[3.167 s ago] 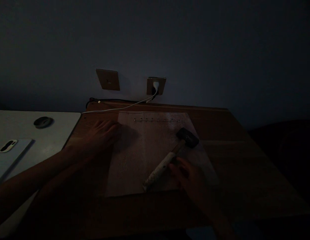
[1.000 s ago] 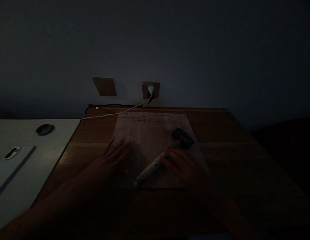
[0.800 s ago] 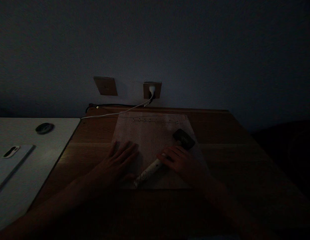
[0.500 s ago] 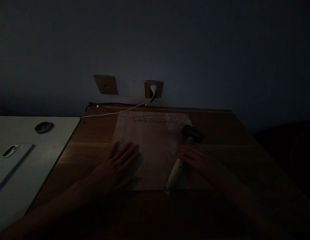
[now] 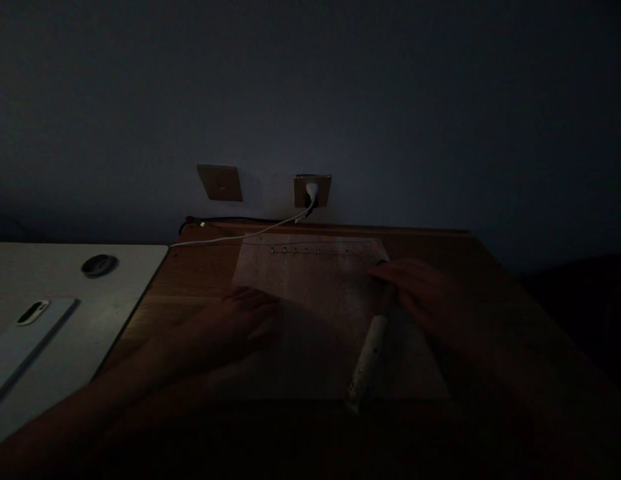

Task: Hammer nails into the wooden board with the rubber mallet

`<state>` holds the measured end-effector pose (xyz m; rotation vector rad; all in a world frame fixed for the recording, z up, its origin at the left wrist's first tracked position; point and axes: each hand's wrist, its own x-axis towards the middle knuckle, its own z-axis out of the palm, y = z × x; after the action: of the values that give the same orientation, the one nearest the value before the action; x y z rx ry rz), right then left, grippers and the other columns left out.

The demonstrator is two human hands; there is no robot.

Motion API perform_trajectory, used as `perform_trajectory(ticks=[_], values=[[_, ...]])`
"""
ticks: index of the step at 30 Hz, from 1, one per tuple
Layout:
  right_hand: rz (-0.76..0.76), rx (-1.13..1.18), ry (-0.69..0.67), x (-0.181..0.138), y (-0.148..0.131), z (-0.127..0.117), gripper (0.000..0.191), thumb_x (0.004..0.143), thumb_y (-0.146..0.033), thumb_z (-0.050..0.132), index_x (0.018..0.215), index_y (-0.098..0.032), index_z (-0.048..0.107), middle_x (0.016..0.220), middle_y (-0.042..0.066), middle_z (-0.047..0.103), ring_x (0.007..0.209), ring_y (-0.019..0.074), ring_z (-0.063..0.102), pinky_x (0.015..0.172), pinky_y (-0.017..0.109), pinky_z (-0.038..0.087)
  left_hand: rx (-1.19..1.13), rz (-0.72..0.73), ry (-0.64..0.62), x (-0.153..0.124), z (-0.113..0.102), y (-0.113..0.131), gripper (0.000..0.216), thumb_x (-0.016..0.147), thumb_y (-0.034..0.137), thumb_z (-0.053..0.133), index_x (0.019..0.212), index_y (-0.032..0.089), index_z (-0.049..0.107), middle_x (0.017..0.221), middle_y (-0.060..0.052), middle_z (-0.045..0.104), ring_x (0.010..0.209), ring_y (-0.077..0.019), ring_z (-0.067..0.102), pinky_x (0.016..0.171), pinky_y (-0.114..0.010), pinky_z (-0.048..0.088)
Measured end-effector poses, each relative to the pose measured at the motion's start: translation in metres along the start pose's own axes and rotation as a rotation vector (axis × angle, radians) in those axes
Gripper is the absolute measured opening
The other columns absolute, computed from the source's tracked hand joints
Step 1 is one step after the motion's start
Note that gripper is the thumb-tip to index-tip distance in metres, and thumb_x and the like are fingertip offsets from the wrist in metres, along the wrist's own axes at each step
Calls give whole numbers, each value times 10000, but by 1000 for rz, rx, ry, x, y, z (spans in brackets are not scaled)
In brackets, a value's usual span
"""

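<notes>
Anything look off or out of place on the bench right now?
Nothing is spilled or visibly damaged, though the scene is very dim. The mallet lies slanted on the board, right hand covering its head, left hand flat at the board's edge.

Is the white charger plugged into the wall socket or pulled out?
Plugged in. The white plug sits in the wall socket, and its cable trails left across the wooden table.

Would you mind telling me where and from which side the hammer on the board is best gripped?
Probably the pale handle of the hammer, at its free lower half, coming from above on the right. It lies flat on the board, its end toward the person, while the right hand covers the head end.
</notes>
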<state>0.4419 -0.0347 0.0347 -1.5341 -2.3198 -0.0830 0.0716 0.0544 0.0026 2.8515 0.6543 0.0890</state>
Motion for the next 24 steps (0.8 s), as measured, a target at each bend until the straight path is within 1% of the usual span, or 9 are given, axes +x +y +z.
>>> perform_trajectory(ticks=[1, 2, 3, 5, 7, 10, 15, 20, 24], values=[[66, -24, 13, 19, 3, -8, 444, 983, -138, 446, 1334, -252, 694, 1276, 72, 742, 1200, 257, 680, 1039, 453, 552, -48, -32, -16, 16, -16, -5, 359, 1005, 382, 588, 1326, 242, 671, 1276, -81, 736, 1119, -231, 705, 978, -357, 539], [126, -55, 34, 39, 6, -13, 407, 987, -175, 460, 1295, -232, 719, 1226, 87, 756, 1157, 271, 693, 1025, 450, 549, -86, -46, -30, 33, -32, -12, 286, 997, 323, 590, 1235, 223, 713, 1161, -69, 769, 985, -199, 730, 874, -309, 553], [190, -92, 16, 58, 9, -15, 389, 990, -200, 472, 1282, -210, 729, 1192, 105, 763, 1119, 277, 702, 1008, 436, 546, -96, -54, -41, 52, -46, -18, 214, 979, 249, 587, 1110, 204, 749, 1024, -50, 783, 857, -172, 728, 776, -275, 539], [331, -180, -11, 91, 14, -11, 397, 1002, -189, 444, 1268, -179, 739, 1182, 133, 762, 1096, 282, 707, 999, 421, 526, -44, -71, -54, 86, -68, -32, 188, 923, 141, 584, 929, 189, 766, 874, -24, 771, 757, -151, 701, 712, -257, 495], [405, -211, -113, 113, 18, 1, 398, 995, -159, 441, 1246, -167, 750, 1214, 148, 758, 1137, 290, 697, 998, 404, 509, 5, -161, -52, 112, -78, -44, 166, 871, 116, 616, 889, 171, 772, 845, -34, 771, 736, -158, 697, 693, -259, 478], [471, -197, -272, 120, 23, 18, 353, 985, -172, 487, 1188, -183, 775, 1207, 136, 771, 1131, 282, 706, 958, 368, 510, 51, -260, -45, 131, -77, -57, 199, 840, 95, 618, 920, 146, 793, 885, -74, 790, 774, -193, 718, 722, -287, 493], [523, -165, -349, 109, 33, 32, 270, 953, -226, 598, 1127, -166, 796, 1200, 162, 766, 1121, 300, 707, 935, 359, 515, 8, -233, -9, 129, -61, -71, 320, 843, 77, 612, 1102, 170, 775, 1077, -70, 798, 934, -182, 737, 818, -264, 519], [502, -189, -331, 104, 39, 39, 216, 951, -253, 638, 1066, -165, 798, 1189, 175, 733, 1127, 290, 682, 962, 357, 506, 15, -253, -53, 123, -51, -74, 310, 856, 150, 670, 1153, 200, 745, 1180, -68, 777, 1011, -196, 721, 837, -264, 517], [505, -134, -285, 96, 44, 45, 198, 926, -204, 662, 1078, -157, 780, 1197, 163, 714, 1143, 276, 672, 961, 349, 503, 38, -237, -81, 122, -45, -71, 225, 869, 134, 626, 1038, 200, 758, 1060, -60, 794, 887, -179, 722, 749, -250, 500]])
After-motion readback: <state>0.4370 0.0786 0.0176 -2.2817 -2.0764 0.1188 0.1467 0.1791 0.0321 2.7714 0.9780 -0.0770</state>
